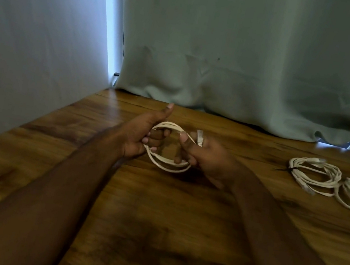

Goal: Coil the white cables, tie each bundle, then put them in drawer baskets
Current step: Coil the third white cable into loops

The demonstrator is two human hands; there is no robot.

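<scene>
Coiling's basically done: left hand (143, 136) and right hand (209, 156) each grip the white cable coil (168, 161) above the desk (154, 221), fingers curled round it. Next it needs a tie.

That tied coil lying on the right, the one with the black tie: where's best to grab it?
Take the tied coil at its left edge, where the black tie cinches the loops together. It lies flat on the table, so come from above and pinch across the strands there; the free right side could splay.
</scene>
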